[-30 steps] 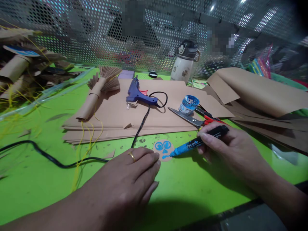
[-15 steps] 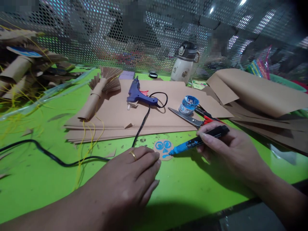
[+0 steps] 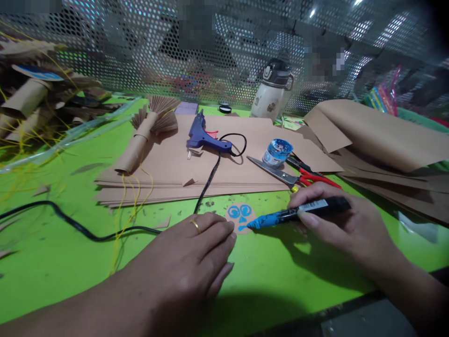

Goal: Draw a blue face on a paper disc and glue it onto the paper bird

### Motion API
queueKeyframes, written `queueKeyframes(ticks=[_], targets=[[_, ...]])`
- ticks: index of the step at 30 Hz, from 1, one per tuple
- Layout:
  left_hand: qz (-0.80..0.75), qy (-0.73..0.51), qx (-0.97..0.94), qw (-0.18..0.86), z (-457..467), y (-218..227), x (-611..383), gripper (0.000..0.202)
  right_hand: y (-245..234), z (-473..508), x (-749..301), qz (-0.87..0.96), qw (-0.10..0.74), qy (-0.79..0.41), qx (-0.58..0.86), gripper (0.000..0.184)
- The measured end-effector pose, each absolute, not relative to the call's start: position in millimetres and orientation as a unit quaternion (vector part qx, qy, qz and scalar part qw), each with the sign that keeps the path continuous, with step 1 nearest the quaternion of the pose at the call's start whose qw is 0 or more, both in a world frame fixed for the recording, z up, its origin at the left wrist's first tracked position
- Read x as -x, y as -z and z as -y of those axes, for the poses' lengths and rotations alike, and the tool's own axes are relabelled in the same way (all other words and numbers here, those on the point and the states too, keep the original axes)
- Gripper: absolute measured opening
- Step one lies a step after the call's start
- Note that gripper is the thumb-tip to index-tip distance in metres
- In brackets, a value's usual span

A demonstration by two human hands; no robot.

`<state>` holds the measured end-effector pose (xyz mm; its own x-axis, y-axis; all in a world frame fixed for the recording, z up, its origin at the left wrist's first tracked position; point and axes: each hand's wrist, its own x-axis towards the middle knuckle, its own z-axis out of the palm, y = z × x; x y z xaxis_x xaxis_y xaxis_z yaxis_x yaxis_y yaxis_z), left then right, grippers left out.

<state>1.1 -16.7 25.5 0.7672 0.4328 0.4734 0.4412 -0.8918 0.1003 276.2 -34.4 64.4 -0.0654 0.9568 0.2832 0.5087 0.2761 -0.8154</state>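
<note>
Over the head feed I see the marker (image 3: 298, 214) has rolled and dipped in the right hand (image 3: 351, 229) during the last half second; its barcode label (image 3: 317, 204) now faces me and its back end sits lower; the blue tip stands at the right end of the mouth stroke (image 3: 242, 228) on the round paper disc (image 3: 239, 218), so I judge the grip is being adjusted for work at that end, with the eye rings (image 3: 244, 210) already drawn; whether the tip touches paper or hangs just above it, I can't be sure at this blur; the right thumb and fingers are closed round the barrel; the left hand (image 3: 196, 252) stays flat with its fingers together, gripping nothing, fingertips at the disc's left edge; the disc lies on the green table (image 3: 280, 262), in front of the stacked brown sheets (image 3: 164, 159); between the disc and the table's near edge I have open room; beyond the disc to the right, the scissors (image 3: 277, 173) lie with handles close behind the right hand, and the uncovered paint jar (image 3: 277, 152) stands just past their blades, so I'd lift away towards the near side.
</note>
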Motion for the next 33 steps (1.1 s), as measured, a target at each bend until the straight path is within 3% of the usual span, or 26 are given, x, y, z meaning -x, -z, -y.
queueKeyframes(ticks=[5, 10, 17, 25, 33], targets=[[0.232, 0.259, 0.938, 0.005, 17.3, -26.6, -2.4, 0.028, -65.7, 37.0, -276.4, 0.716, 0.41, -0.193, 0.531, 0.012], [0.237, 0.249, 0.939, 0.002, 17.8, -28.7, -1.9, 0.023, -63.5, 37.8, -278.7, 0.734, 0.401, -0.193, 0.513, 0.018], [0.239, 0.247, 0.939, -0.007, 17.2, -28.0, -1.0, 0.033, -62.5, 42.2, -279.3, 0.749, 0.414, -0.206, 0.475, 0.027], [0.232, 0.256, 0.938, -0.007, 15.5, -26.9, -1.8, 0.026, -63.3, 43.7, -279.2, 0.76, 0.413, -0.202, 0.46, 0.03], [0.216, 0.265, 0.94, 0.01, 12.8, -25.4, -5.1, 0.035, -61.5, 45.0, -279.9, 0.745, 0.422, -0.207, 0.474, 0.027]])
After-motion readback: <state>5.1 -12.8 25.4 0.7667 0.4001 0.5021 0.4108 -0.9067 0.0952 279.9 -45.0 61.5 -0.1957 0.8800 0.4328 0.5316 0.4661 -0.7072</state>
